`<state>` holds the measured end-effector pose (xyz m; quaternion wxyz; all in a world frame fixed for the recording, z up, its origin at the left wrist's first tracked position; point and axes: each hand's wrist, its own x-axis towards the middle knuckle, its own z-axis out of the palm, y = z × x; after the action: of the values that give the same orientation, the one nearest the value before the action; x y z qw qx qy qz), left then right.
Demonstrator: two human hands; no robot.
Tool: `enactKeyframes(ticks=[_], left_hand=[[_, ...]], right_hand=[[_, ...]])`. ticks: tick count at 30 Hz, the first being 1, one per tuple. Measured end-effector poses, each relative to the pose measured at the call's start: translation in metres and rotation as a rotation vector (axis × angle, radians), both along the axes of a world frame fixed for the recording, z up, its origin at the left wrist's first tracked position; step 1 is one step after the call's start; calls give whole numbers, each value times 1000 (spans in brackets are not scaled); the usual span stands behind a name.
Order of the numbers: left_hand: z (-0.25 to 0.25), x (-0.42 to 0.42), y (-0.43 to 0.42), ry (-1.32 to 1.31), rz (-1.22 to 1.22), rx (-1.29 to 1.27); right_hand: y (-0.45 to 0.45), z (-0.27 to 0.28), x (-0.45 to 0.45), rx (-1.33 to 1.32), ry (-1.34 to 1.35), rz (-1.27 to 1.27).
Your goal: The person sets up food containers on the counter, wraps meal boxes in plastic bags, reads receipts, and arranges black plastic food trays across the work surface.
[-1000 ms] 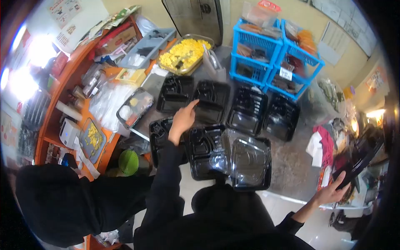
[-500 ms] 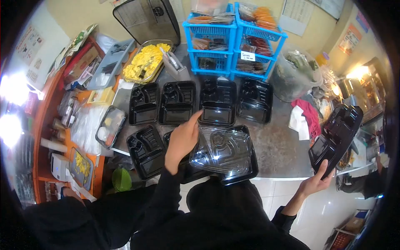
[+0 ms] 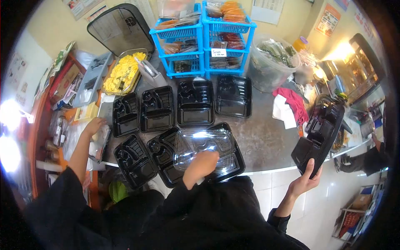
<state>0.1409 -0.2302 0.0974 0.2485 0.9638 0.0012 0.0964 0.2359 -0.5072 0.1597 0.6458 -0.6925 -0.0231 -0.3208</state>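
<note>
My left hand (image 3: 201, 167) is closed, with curled fingers over the near part of a clear plastic lid (image 3: 183, 146). Whether the fingers grip the lid or only rest on it is hidden. Beneath the lid, a black compartment tray (image 3: 238, 160) shows its right rim. At the right, my right hand (image 3: 306, 178) holds a black compartment tray (image 3: 321, 129) by its lower edge, tilted nearly upright beyond the table edge. More black trays (image 3: 195, 102) lie in two rows on the grey table (image 3: 266, 141), their compartments bare.
Another person's hand (image 3: 96, 125) touches a lidded container (image 3: 101, 143) at the left. Behind the trays stand a dish of yellow food (image 3: 125, 71), blue basket racks (image 3: 204, 41) with packets and a clear tub (image 3: 273, 62). A red cloth (image 3: 290, 104) lies at the right.
My left hand has gone from pointing near the upper trays to a closed shape over the lid. Another person's hand has reached the left container. The whole view has shifted.
</note>
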Motion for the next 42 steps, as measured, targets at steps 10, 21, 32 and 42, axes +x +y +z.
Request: enactKeyframes(ticks=[10, 21, 32, 42], left_hand=[[80, 105, -62, -131, -270, -337], [66, 57, -217, -421, -95, -673], [71, 33, -278, -502, 150, -625], [77, 34, -305, -631, 247, -358]], right_hand=[[-19, 12, 8, 152, 157, 261], [-93, 46, 17, 234, 490, 1321], [-145, 42, 29, -58, 88, 962], [-171, 44, 17, -582, -125, 1000]])
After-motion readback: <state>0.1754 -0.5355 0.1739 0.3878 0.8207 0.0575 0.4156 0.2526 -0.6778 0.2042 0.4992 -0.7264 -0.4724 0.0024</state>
